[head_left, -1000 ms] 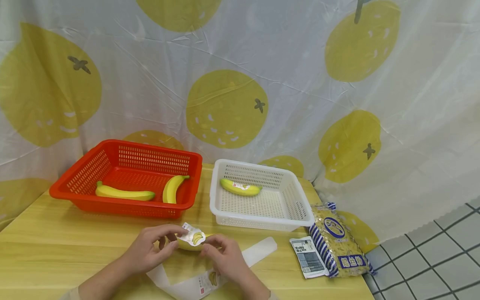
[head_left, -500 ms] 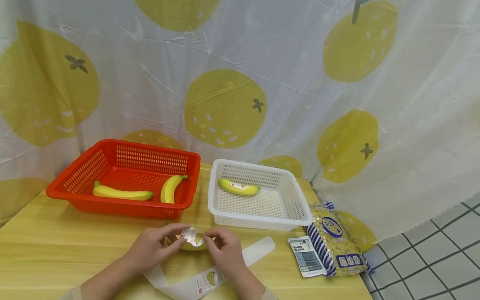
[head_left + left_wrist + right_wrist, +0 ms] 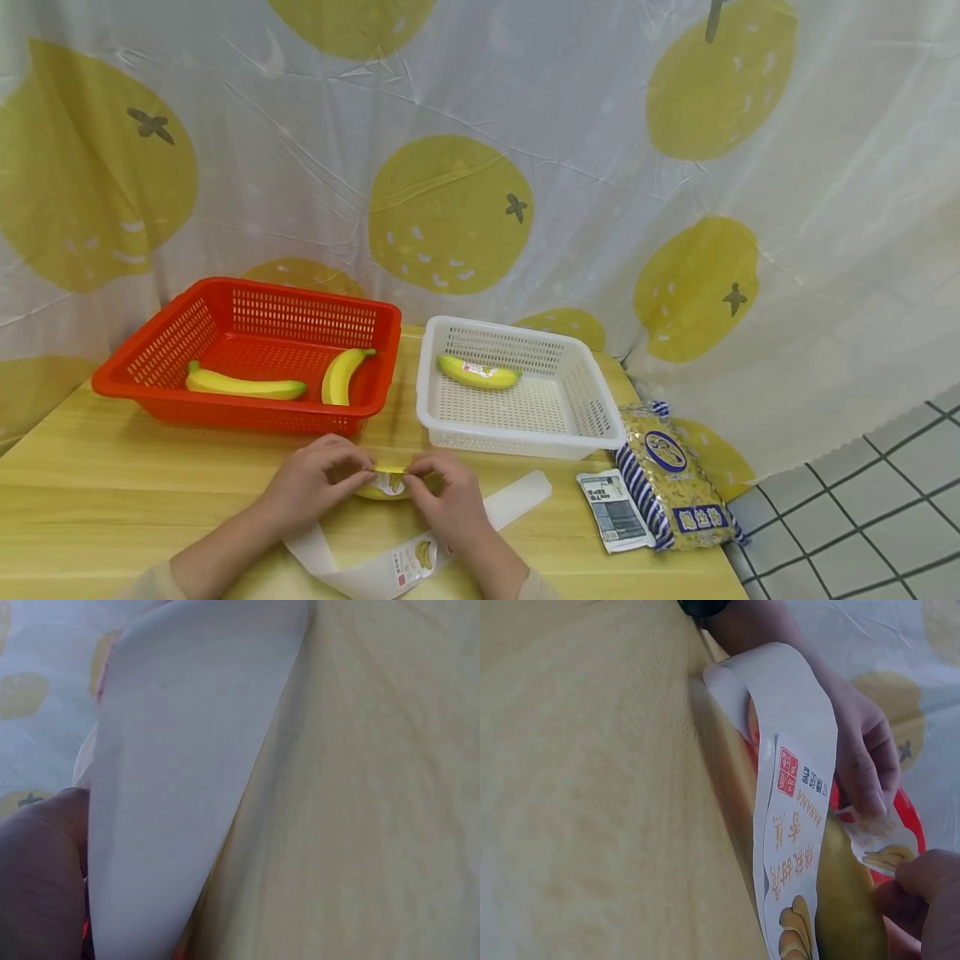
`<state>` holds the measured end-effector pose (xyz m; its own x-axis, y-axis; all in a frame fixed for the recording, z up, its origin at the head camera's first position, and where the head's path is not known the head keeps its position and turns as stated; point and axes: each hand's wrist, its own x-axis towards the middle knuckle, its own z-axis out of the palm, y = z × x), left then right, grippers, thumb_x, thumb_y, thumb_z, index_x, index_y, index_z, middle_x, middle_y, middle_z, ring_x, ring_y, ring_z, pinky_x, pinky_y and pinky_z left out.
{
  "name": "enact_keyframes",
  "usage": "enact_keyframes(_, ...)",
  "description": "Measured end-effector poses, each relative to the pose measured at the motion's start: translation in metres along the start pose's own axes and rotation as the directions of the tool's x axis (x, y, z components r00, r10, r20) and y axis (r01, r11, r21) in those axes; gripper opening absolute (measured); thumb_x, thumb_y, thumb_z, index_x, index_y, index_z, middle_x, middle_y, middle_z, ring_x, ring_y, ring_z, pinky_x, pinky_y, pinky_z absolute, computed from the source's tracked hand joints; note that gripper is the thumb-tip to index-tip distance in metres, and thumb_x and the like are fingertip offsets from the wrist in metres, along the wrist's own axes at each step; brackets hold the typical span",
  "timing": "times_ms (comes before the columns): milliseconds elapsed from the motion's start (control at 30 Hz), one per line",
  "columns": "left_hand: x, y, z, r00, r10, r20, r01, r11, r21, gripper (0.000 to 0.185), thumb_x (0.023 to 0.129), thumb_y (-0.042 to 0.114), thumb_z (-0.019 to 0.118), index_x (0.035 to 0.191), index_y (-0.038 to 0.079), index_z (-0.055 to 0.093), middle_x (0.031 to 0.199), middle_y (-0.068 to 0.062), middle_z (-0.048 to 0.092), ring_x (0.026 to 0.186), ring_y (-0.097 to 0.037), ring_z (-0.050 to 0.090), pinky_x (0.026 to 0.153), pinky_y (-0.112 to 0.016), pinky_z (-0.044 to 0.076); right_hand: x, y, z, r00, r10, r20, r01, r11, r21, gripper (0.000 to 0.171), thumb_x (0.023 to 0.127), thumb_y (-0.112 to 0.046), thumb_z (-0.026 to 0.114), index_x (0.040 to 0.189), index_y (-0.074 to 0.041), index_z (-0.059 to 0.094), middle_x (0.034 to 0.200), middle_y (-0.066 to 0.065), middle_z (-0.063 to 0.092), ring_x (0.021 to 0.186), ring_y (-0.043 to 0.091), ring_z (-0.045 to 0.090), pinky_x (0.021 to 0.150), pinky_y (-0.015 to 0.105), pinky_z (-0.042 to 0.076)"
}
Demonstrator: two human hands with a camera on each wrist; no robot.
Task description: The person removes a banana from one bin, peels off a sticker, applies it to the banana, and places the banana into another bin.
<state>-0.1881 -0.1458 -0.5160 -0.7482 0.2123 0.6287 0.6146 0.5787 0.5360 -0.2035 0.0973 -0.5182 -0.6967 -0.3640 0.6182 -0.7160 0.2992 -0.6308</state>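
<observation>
A banana lies on the table in front of me, partly covered by both hands. Over it is a white banana-print sticker, stretched between my hands. My left hand pinches the sticker's left end between thumb and fingers. At the other end, my right hand pinches its edge. Below the hands curls a white strip of label backing with another banana sticker on it. In the left wrist view this backing strip fills much of the picture, beside part of the left hand.
A red basket at the back left holds two bananas. To its right, a white basket holds one banana bearing a sticker. A small packet and a yellow bag with blue stripes lie at the right table edge.
The sticker has come down from above the banana and now lies closer over it. My hands have shifted slightly with it, both still pinching its ends.
</observation>
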Motion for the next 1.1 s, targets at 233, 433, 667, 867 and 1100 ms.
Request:
enact_keyframes(233,-0.002,0.0,0.004,1.0,0.011,0.013,-0.011,1.0,0.005,0.033,0.076,0.019,0.092,0.089,0.04,0.071,0.093,0.027,0.064,0.086,0.004,0.059,0.074,-0.015,0.049,-0.002,0.001,0.0,1.0,-0.002,0.012,0.002,1.0,0.007,0.012,0.088,-0.005,0.08,0.094,-0.013,0.072,0.097,-0.002,0.074,0.091,0.009,0.069,0.078,0.024,0.058)
enact_keyframes(433,-0.002,0.001,0.003,1.0,0.013,0.022,-0.014,0.999,0.038,0.033,0.074,0.021,0.093,0.087,0.04,0.069,0.093,0.028,0.064,0.09,0.003,0.06,0.08,-0.018,0.05,-0.001,0.001,0.0,0.996,-0.083,0.014,0.084,0.995,-0.057,0.017,0.085,-0.004,0.081,0.094,-0.013,0.07,0.093,-0.001,0.072,0.083,0.008,0.067,0.071,0.016,0.054)
enact_keyframes(667,0.0,0.001,0.006,0.999,-0.028,0.035,0.025,0.996,0.087,0.038,0.072,0.024,0.095,0.087,0.04,0.064,0.093,0.03,0.062,0.091,0.002,0.058,0.078,-0.027,0.054,0.001,0.002,0.001,0.983,-0.18,0.043,0.186,0.953,-0.238,0.028,0.081,-0.011,0.088,0.1,-0.012,0.067,0.08,-0.004,0.064,0.073,0.006,0.058,0.07,0.009,0.046)
enact_keyframes(867,0.002,0.006,0.01,0.991,-0.118,0.066,0.109,0.987,0.117,0.038,0.073,0.032,0.094,0.085,0.04,0.06,0.089,0.029,0.057,0.088,0.002,0.053,0.075,-0.026,0.051,0.003,-0.001,0.005,0.982,-0.19,0.008,0.183,0.934,-0.306,0.035,0.077,-0.019,0.092,0.098,-0.009,0.066,0.075,-0.002,0.056,0.073,0.006,0.05,0.069,0.008,0.04)
enact_keyframes(1100,-0.001,0.012,0.006,0.991,-0.116,0.071,0.107,0.987,0.122,0.029,0.081,0.029,0.089,0.09,0.038,0.063,0.092,0.027,0.059,0.09,0.002,0.056,0.075,-0.027,0.053,0.0,-0.003,0.005,0.997,-0.077,0.014,0.079,0.967,-0.243,0.031,0.085,-0.018,0.086,0.107,-0.01,0.066,0.098,0.001,0.064,0.09,0.01,0.063,0.081,0.021,0.054)
